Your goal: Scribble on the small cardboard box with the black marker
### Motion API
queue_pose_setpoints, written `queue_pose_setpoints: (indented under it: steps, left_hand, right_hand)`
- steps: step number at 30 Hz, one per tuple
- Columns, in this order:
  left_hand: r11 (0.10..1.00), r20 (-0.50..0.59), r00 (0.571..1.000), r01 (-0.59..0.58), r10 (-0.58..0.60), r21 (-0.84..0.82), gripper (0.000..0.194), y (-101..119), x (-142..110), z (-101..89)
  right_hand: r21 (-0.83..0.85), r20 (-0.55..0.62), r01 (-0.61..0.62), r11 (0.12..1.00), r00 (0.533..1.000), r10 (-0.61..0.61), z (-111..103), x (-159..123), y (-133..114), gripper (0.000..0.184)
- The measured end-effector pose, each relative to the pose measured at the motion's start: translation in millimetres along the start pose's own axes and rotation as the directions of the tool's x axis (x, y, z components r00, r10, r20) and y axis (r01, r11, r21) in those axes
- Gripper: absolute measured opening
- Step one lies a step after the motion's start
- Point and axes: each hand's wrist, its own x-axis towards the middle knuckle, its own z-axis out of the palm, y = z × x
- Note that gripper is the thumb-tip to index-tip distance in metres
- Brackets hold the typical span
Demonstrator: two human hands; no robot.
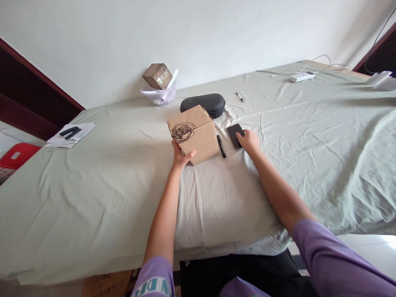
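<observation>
A cardboard box stands tilted on the cloth, with black scribbled lines across one upper corner. My left hand grips its near left side, thumb in front and the other fingers partly hidden behind. To the right, my right hand is closed on the edge of a flat black phone-like slab, which lies on or just above the cloth. Between the box and the slab lies a black marker pen. Right behind the box sits a black oval zip case, partly covered by it.
A cloth covers the wide table. At the back, a plastic basket holds a small taped box and a white roll. A small pen, a power strip, and papers with a black stapler-like object lie around.
</observation>
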Motion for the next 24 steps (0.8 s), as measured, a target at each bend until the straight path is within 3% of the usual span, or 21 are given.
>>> queue_pose_setpoints:
  steps: [3,9,13,16,18,22,24]
  left_hand:
    - [1.0,0.0,1.0,0.001,-0.001,-0.002,0.111,1.5,-0.4,0.8]
    - [1.0,-0.003,1.0,-0.001,0.001,0.006,0.111,3.8,-0.2,2.1]
    - [1.0,-0.009,1.0,0.006,-0.006,-0.001,0.112,3.7,-0.7,2.1]
    - [1.0,-0.023,1.0,0.017,-0.018,-0.019,0.112,4.8,-1.9,2.5]
    - [0.999,-0.026,0.999,0.026,-0.027,-0.04,0.113,7.4,-1.7,3.6]
    - [0.99,-0.1,0.994,0.035,-0.049,-0.138,0.13,19.2,4.3,6.2]
    - [0.979,-0.17,0.982,0.046,-0.081,-0.199,0.137,28.6,8.5,6.1]
  right_hand:
    - [-0.142,-0.068,0.021,0.99,0.997,-0.03,19.8,-2.6,-7.2,0.054]
    - [-0.246,0.023,0.182,0.952,0.983,-0.182,70.6,-12.3,-26.9,0.044]
    - [-0.208,-0.016,0.169,0.963,0.984,-0.177,78.1,-11.6,-22.4,0.042]
    - [-0.113,-0.053,0.194,0.975,0.978,-0.201,73.9,-8.8,-14.6,0.051]
    - [-0.003,-0.047,0.287,0.958,0.957,-0.287,70.4,-7.8,-11.5,0.056]
    - [0.276,-0.002,0.505,0.818,0.851,-0.525,65.8,-7.1,-12.9,0.067]
    - [0.492,-0.016,0.508,0.707,0.817,-0.576,64.7,-7.0,-16.5,0.078]
